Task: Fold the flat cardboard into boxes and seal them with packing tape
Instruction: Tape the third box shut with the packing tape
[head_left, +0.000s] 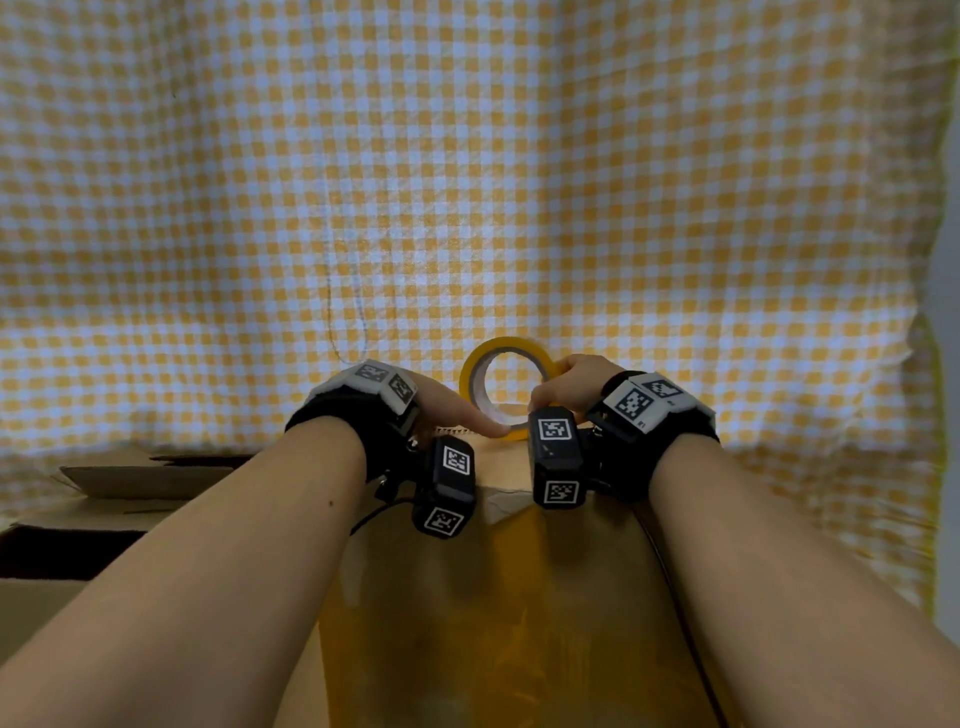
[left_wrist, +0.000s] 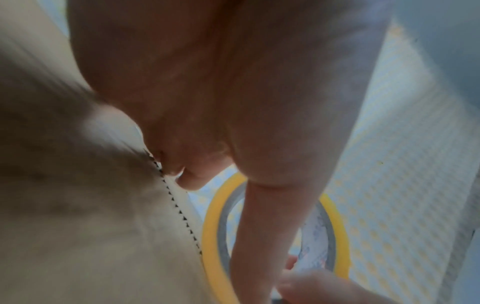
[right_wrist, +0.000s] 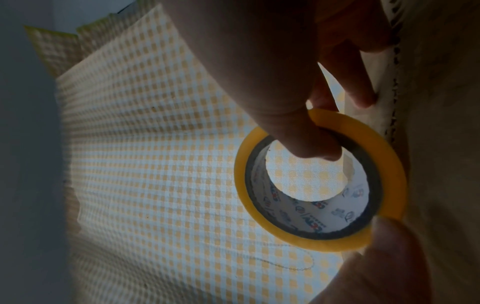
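Cardboard box (head_left: 498, 597) fills the lower centre of the head view, a strip of yellow tape running along its top. At its far edge stands the tape roll (head_left: 506, 387) — the right hand (head_left: 569, 382) grips it, one finger hooked through the core. The left hand (head_left: 452, 408) lies flat, fingers straight, thumb pressing the box edge beside the roll. Checked cloth (head_left: 467, 182) covers the table; another open box (head_left: 104, 499) sits lower left.

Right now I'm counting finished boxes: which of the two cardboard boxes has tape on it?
The box under both hands, with a yellowish tape strip along its top. The box at the left is open, flaps up, with no tape visible.
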